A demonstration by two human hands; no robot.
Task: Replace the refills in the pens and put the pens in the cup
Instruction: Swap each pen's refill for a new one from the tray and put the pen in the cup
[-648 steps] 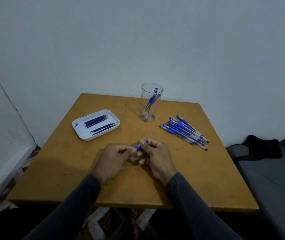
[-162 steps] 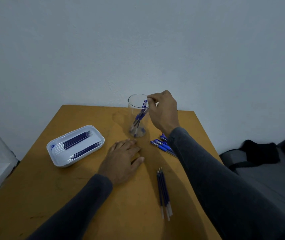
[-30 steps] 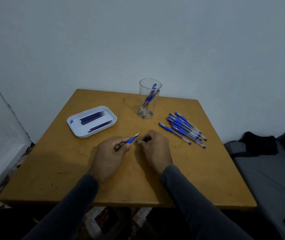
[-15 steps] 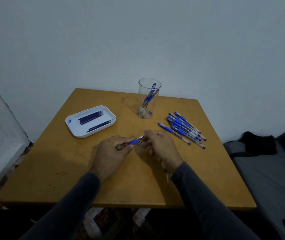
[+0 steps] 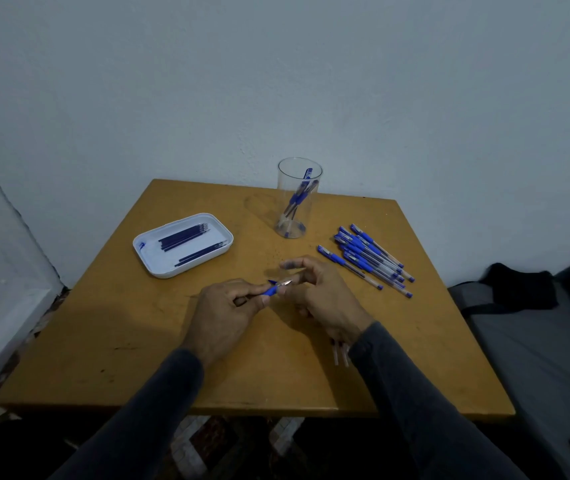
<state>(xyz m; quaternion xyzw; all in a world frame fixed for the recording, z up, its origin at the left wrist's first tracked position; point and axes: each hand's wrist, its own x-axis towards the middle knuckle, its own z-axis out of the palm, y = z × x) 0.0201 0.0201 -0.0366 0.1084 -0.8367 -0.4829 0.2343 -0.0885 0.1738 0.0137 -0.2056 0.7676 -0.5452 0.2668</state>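
My left hand (image 5: 223,311) grips a blue pen (image 5: 272,290) over the middle of the table, its tip end pointing up and right. My right hand (image 5: 325,301) pinches the pen's metal tip (image 5: 286,282) with thumb and fingers. A clear cup (image 5: 298,199) at the back of the table holds a few blue pens. A pile of several blue pens (image 5: 368,259) lies to the right of the cup. A white tray (image 5: 153,261) at the left holds several dark refills (image 5: 190,242). Used refills (image 5: 340,353) peek out from under my right wrist.
The wooden table (image 5: 138,341) stands against a white wall. A grey seat with a black bag (image 5: 519,289) lies to the right of the table.
My right hand has closed in on the pen's tip and now pinches it. My left hand has kept its hold on the pen.
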